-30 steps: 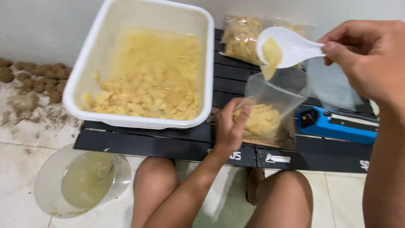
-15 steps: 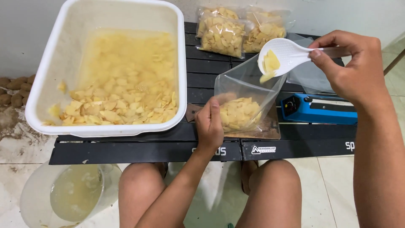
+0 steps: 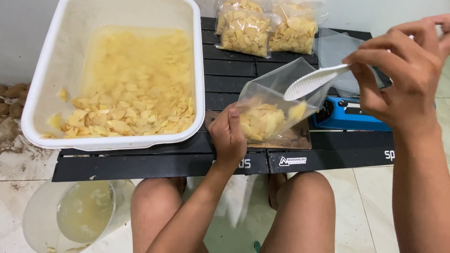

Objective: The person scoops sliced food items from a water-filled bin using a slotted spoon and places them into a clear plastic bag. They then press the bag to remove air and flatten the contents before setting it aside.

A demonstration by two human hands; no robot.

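Fingers of the left hand (image 3: 228, 133) pinch the plastic bag (image 3: 276, 110) open, while the right hand (image 3: 403, 77) grips a white spoon (image 3: 311, 82) over it.

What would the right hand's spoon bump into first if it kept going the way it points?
Probably the clear bag of yellow slices held by the left hand. The right hand aims the white spoon into its mouth; depth is unclear.

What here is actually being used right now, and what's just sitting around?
In use:
left hand holding the open clear bag
right hand tipping the white spoon over that bag
white tub of yellow chips

Lying about:
filled bags
blue sealer
clear jug on the floor
brown lumps by the wall
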